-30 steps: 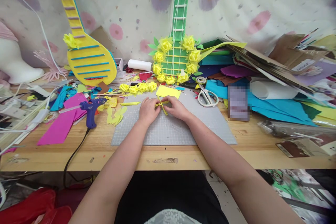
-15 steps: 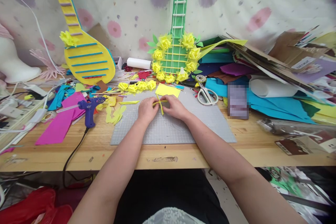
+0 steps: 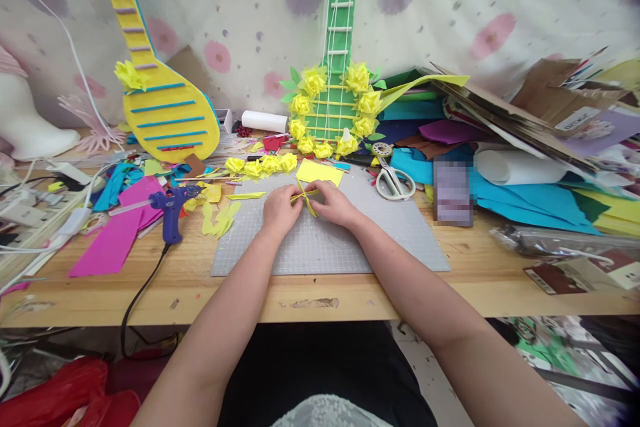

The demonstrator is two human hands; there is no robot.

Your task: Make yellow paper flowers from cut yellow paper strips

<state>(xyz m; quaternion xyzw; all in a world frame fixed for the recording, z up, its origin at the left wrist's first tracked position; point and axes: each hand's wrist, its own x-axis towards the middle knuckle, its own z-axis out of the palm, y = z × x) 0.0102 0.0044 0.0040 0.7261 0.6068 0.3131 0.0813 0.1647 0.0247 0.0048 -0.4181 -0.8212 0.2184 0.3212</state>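
Observation:
Between my hands, above the grey cutting mat [image 3: 400,240], is a small piece of folded yellow paper [image 3: 305,194] whose narrow arms cross in the middle. My left hand [image 3: 281,210] pinches its left side with closed fingers. On the other side my right hand [image 3: 334,204] grips it in the same way, fingertips partly hidden. Just behind the hands lies a flat yellow paper sheet [image 3: 323,173]. A folded yellow paper strip [image 3: 247,195] rests left of my left hand. Several yellow paper flowers [image 3: 270,165] sit in a row behind it.
A blue glue gun [image 3: 171,213] with a cord stands at left near magenta paper [image 3: 107,240]. White-handled scissors [image 3: 395,183] lie at the mat's back right. Behind lean a yellow paper instrument [image 3: 170,110] and a green one [image 3: 333,97]. Coloured sheets [image 3: 525,203] pile up at right.
The lower arm of the folded yellow paper looks wider and swung slightly to the right. Both hands keep almost the same place and grip.

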